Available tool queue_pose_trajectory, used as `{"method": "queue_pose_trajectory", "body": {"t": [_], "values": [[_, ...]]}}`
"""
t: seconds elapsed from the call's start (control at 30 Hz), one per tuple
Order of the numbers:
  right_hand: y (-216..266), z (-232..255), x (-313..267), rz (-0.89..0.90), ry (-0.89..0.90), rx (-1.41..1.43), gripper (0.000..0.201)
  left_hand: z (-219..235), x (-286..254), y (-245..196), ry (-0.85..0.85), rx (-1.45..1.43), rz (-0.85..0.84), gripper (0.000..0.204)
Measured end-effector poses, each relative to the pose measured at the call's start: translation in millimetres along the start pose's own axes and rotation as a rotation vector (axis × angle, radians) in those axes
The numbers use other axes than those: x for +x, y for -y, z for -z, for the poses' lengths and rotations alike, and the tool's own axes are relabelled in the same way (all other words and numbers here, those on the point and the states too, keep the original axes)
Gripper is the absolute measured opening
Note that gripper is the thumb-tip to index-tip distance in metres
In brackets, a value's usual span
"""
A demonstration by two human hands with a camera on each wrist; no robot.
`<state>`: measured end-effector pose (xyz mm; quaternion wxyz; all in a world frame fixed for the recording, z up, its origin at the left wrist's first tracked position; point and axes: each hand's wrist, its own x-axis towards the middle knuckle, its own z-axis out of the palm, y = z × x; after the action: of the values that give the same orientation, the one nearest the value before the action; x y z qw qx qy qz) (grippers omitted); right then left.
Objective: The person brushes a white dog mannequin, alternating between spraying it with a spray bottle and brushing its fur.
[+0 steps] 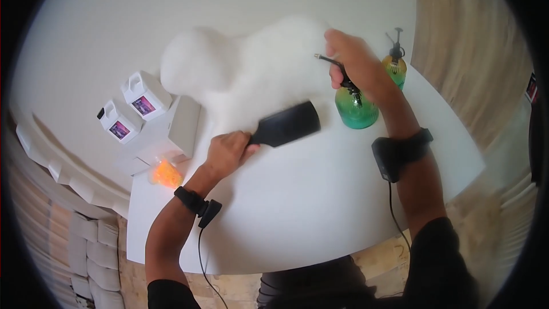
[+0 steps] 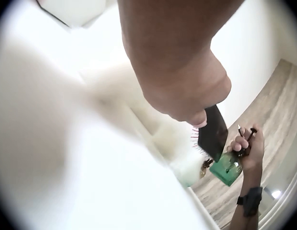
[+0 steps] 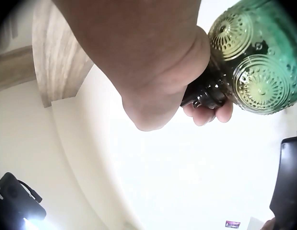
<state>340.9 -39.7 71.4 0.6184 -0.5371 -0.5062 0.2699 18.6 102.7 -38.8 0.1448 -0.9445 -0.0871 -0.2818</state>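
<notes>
A black paddle brush (image 1: 289,125) is in my left hand (image 1: 227,153), fingers wrapped round its handle. Its back faces up in the head view; bristles show along its edge in the left wrist view (image 2: 196,139). The brush head lies at the near edge of a large, white, fluffy furry form (image 1: 269,51). My right hand (image 1: 359,63) grips the neck and pump of a green patterned spray bottle (image 3: 263,81), to the right of the fur. Its thin black nozzle (image 1: 329,58) points left toward the fur. The palm hides part of the pump.
A second spray bottle (image 1: 396,68), yellow-green, stands behind my right forearm. At left, two white jugs (image 1: 147,96) with purple labels stand on a white box (image 1: 180,129). A clear cup of bright orange bits (image 1: 166,174) is beside the box, near my left wrist. The white table (image 1: 320,206) has a curved front edge.
</notes>
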Motion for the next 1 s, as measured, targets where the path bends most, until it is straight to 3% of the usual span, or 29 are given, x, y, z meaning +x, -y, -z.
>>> {"method": "queue_pose_trajectory", "body": {"t": [0.13, 0.23, 0.37, 0.47, 0.6, 0.7, 0.73, 0.83, 1.0], "values": [[15, 0, -12, 0.031, -0.015, 0.0, 0.052, 3, 19, 0, -0.211, -0.076, 0.383, 0.031], [16, -2, -16, 0.035, -0.018, 0.003, 0.049, 1, 32, 3, -0.305, -0.116, 0.453, 0.031], [16, -3, -15, 0.004, 0.04, -0.013, 0.045, -2, 24, 1, -0.211, 0.006, 0.397, 0.03], [9, -6, -10, 0.01, 0.044, -0.037, 0.045, -2, 6, 3, -0.01, 0.084, 0.181, 0.032], [4, -12, -8, -0.014, 0.062, -0.032, 0.046, -2, -18, 8, 0.132, 0.055, 0.022, 0.035], [1, -15, -8, -0.003, 0.122, -0.05, 0.046, 6, -22, 13, 0.064, 0.047, 0.049, 0.033], [-1, -16, -7, 0.005, 0.129, -0.047, 0.045, 12, -21, 15, 0.055, 0.08, 0.136, 0.033], [2, -20, -9, 0.001, 0.12, -0.037, 0.044, 22, -11, 24, -0.178, 0.08, 0.382, 0.031], [6, -19, -13, 0.012, 0.098, -0.038, 0.042, 30, 4, 40, -0.229, 0.088, 0.37, 0.03]]}}
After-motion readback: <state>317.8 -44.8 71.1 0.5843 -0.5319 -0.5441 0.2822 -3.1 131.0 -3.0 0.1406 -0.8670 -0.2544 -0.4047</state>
